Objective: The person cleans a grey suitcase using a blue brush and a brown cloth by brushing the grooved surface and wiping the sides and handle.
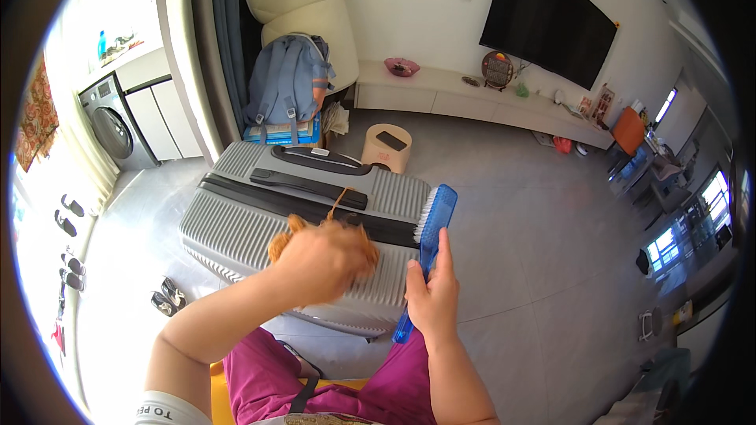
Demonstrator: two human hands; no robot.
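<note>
Clutches a brown cloth (281,242) in the left hand (327,264), over the grey suitcase (224,228); grips a blue brush (441,208) in the right hand (433,299), near its right end.

Wore magenta trousers (403,384), plain and softly creased, with a narrow black strap (303,397) over the lap. Had on a short white left sleeve (175,404), printed with dark capital letters near its edge. Showed a mottled beige patch (331,419) at the waist.

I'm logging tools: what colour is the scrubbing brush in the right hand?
The scrubbing brush is blue with white bristles; the head view shows it best.
</note>
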